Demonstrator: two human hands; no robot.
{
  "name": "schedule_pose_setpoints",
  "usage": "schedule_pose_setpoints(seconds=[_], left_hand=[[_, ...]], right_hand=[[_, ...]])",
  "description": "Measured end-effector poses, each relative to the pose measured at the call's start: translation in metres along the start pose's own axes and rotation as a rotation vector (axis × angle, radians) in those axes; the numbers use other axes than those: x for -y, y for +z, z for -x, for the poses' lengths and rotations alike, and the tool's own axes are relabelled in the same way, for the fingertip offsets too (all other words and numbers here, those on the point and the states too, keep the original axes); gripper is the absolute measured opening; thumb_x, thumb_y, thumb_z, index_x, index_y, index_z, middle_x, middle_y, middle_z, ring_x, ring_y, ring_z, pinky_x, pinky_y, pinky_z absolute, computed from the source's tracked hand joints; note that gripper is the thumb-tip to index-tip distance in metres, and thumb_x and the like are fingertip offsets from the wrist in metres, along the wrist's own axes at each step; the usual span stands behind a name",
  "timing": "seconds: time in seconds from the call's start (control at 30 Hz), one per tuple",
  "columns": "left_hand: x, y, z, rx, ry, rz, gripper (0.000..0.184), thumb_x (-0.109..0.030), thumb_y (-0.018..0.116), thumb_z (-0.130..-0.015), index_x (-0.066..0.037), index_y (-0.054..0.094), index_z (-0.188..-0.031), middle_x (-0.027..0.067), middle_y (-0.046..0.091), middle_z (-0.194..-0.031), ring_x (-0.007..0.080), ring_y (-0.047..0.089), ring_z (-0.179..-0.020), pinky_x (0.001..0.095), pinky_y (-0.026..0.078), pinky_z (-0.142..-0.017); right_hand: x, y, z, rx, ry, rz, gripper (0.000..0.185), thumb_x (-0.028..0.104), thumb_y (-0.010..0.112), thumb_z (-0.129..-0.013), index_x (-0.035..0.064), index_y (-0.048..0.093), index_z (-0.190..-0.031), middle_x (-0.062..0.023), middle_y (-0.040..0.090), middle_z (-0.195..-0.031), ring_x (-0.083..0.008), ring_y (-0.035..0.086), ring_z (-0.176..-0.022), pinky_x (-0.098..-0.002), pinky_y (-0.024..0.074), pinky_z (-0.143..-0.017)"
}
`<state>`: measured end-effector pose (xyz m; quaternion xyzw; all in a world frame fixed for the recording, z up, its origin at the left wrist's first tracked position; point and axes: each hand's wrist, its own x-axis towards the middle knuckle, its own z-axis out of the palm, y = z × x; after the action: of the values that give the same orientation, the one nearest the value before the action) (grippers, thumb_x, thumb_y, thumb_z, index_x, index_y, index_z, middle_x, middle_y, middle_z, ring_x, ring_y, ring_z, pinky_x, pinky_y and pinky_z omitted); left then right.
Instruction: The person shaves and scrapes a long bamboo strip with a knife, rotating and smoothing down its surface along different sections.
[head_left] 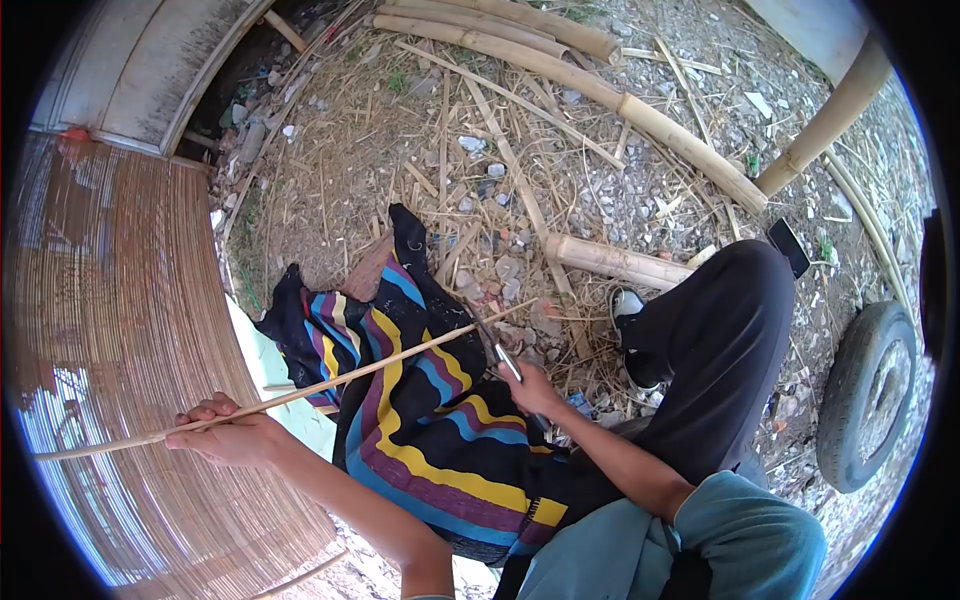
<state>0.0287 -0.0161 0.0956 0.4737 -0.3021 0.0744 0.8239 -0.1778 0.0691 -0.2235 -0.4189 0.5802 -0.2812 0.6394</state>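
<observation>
My left hand [232, 432] is closed around a long, thin bamboo strip [330, 383], near its left end. The strip slants up to the right across my lap. My right hand [532, 388] grips a knife [508, 360]; its dark narrow blade points up and away from me, meeting or crossing the strip near its far end. Whether the blade's edge touches the strip I cannot tell. Beneath both lies a black cloth [430, 460] with yellow, blue and purple stripes, draped over my leg.
A screen of thin bamboo slats [120, 300] stands at the left. Thick bamboo poles [560, 70] lie across the littered ground, with a shorter bamboo piece [620, 262] nearer my shoe [627, 310]. An old tyre [835, 420] is at the right, and a dark phone-like object [789, 248] beyond my knee.
</observation>
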Motion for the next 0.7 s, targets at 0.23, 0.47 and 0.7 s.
schedule_pose_setpoints(seconds=[0.23, 0.47, 0.7], left_hand=[[-0.004, -0.005, 0.004, 0.088, -0.026, 0.106, 0.048, -0.053, 0.026, -0.094, -0.012, 0.041, -0.076, -0.0043, 0.026, -0.047, 0.0042, 0.026, -0.036, 0.0164, 0.025, -0.033], [-0.009, 0.002, 0.008, -0.029, -0.04, -0.011, 0.047, -0.053, 0.025, -0.094, -0.012, 0.041, -0.076, -0.0047, 0.025, -0.047, 0.0046, 0.027, -0.037, 0.0171, 0.026, -0.033], [-0.001, -0.007, 0.002, 0.047, -0.018, 0.033, 0.045, -0.05, 0.025, -0.096, -0.012, 0.042, -0.078, -0.0047, 0.028, -0.048, 0.0045, 0.027, -0.037, 0.017, 0.028, -0.033]], right_hand=[[-0.017, -0.023, -0.02, -0.046, 0.033, 0.295, 0.05, 0.048, 0.045, -0.09, -0.0003, 0.06, -0.087, -0.0226, 0.061, -0.072, -0.0381, 0.061, -0.072, -0.0433, 0.0475, -0.066], [-0.016, -0.006, -0.008, -0.081, -0.055, 0.223, 0.049, 0.044, 0.046, -0.09, -0.0038, 0.057, -0.096, -0.0278, 0.061, -0.079, -0.0438, 0.06, -0.079, -0.0474, 0.0468, -0.07], [-0.048, -0.006, -0.028, -0.196, 0.087, 0.175, 0.055, 0.048, 0.044, -0.09, -0.0045, 0.06, -0.085, -0.0232, 0.061, -0.066, -0.0371, 0.063, -0.062, -0.0448, 0.0494, -0.061]])
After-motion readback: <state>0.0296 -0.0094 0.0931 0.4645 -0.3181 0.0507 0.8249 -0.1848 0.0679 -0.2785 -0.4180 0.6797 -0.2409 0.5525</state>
